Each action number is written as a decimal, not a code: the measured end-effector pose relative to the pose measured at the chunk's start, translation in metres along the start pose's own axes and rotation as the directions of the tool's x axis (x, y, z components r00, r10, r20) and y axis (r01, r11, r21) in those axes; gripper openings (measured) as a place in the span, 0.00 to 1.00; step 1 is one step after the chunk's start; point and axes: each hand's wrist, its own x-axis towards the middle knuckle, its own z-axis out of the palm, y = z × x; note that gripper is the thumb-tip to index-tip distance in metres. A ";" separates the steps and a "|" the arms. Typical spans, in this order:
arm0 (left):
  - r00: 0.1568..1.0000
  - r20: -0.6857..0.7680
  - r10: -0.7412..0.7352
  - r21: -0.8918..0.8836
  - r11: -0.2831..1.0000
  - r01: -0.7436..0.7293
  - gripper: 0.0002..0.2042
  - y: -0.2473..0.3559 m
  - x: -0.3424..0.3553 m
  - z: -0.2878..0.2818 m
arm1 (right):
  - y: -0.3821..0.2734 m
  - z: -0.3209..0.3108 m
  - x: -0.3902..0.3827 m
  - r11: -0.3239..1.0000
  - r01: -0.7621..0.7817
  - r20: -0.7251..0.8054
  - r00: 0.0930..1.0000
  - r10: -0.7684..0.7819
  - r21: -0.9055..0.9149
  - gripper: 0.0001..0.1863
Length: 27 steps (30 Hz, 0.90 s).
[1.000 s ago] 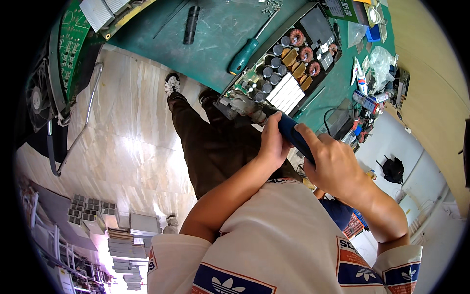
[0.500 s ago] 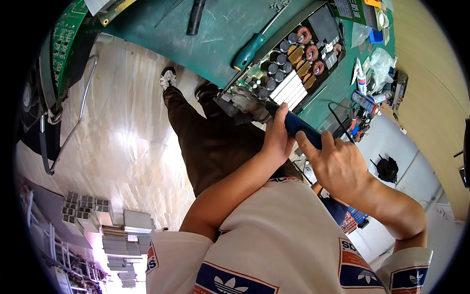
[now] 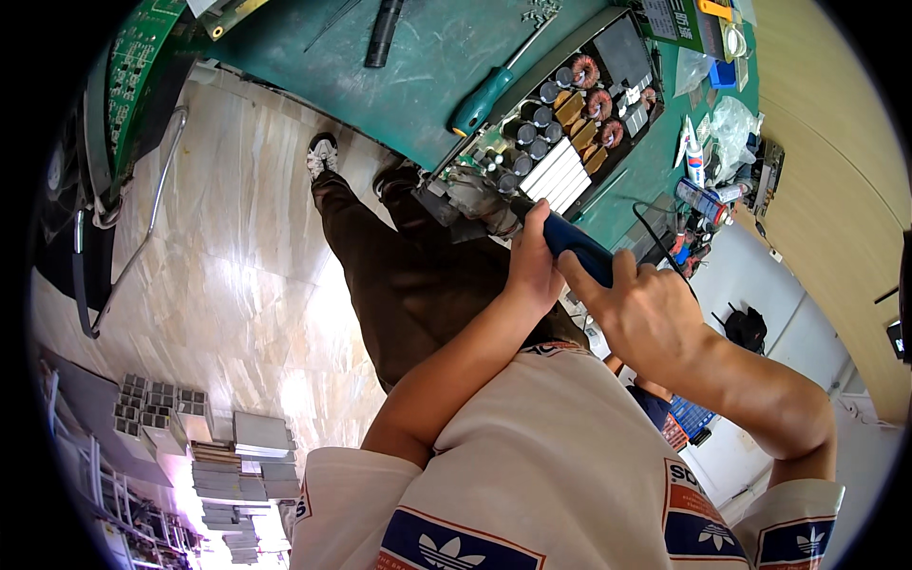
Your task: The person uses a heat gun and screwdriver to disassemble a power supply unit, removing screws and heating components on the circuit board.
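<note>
In the head view, the left hand (image 3: 535, 264) and right hand (image 3: 649, 309) both grasp a dark-blue tool (image 3: 581, 249) at the centre, its tip unclear near the lower end of an open electronics unit (image 3: 622, 52). A green screwdriver (image 3: 483, 103) lies along the unit's left side; a black cable (image 3: 654, 221) curves close above the right hand, with a plastic bag (image 3: 731, 133) and spray can (image 3: 703, 201) at upper right.

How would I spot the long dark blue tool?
Find the green-topped table across the top. Just below the open dark rectangular casing there, the bare left hand and bare right hand grip the tool. Unlike the green-handled screwdriver lying on the table, it is held, and blue.
</note>
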 end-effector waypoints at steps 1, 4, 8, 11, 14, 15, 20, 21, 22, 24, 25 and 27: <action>1.000 0.003 0.004 -0.008 1.000 -0.004 0.17 -0.001 0.001 -0.002 | -0.002 0.000 0.000 1.000 -0.004 0.005 1.000 0.004 0.000 0.30; 1.000 -0.006 0.013 -0.028 1.000 -0.014 0.16 -0.004 0.007 -0.006 | 0.000 0.005 0.000 0.999 -0.024 0.001 1.000 0.024 0.020 0.32; 1.000 -0.014 0.010 -0.033 0.999 -0.010 0.15 -0.002 0.005 -0.005 | -0.001 0.000 0.001 1.000 -0.005 0.075 0.997 0.006 -0.010 0.38; 1.000 0.008 -0.008 -0.031 0.999 0.008 0.16 0.000 0.005 -0.007 | -0.008 -0.001 0.002 0.999 -0.016 0.064 0.998 0.019 -0.047 0.41; 0.999 0.043 -0.023 -0.064 0.998 0.026 0.17 -0.002 0.008 -0.011 | -0.008 -0.002 0.002 0.998 -0.019 -0.011 1.000 0.018 -0.063 0.40; 0.998 0.057 -0.030 -0.079 0.996 0.034 0.17 -0.004 0.010 -0.013 | -0.008 -0.002 0.002 0.996 -0.031 -0.029 0.999 0.028 -0.085 0.39; 1.000 0.018 0.023 0.068 0.997 -0.024 0.19 -0.006 -0.012 0.012 | -0.013 0.012 -0.019 0.989 -0.144 -0.145 0.979 0.141 -0.013 0.37; 1.000 0.017 0.011 0.129 0.992 -0.013 0.19 -0.016 -0.019 0.007 | -0.022 0.015 -0.031 0.974 -0.216 -0.155 0.962 0.223 0.064 0.39; 0.999 0.032 -0.002 0.191 0.981 -0.005 0.20 -0.026 -0.029 0.002 | -0.027 0.016 -0.045 0.949 -0.262 -0.150 0.945 0.289 0.177 0.39; 0.965 0.242 -0.102 0.229 0.972 0.045 0.20 -0.029 -0.051 -0.011 | -0.031 0.021 -0.070 0.861 -0.321 -0.124 0.910 0.396 0.395 0.40; 0.932 0.325 -0.163 0.292 0.954 0.065 0.21 -0.029 -0.061 -0.020 | -0.036 0.025 -0.083 0.818 -0.335 -0.089 0.903 0.421 0.467 0.40; 0.890 0.380 -0.252 0.399 0.913 0.088 0.23 -0.026 -0.076 -0.036 | -0.041 0.037 -0.101 0.712 -0.358 -0.007 0.891 0.455 0.604 0.40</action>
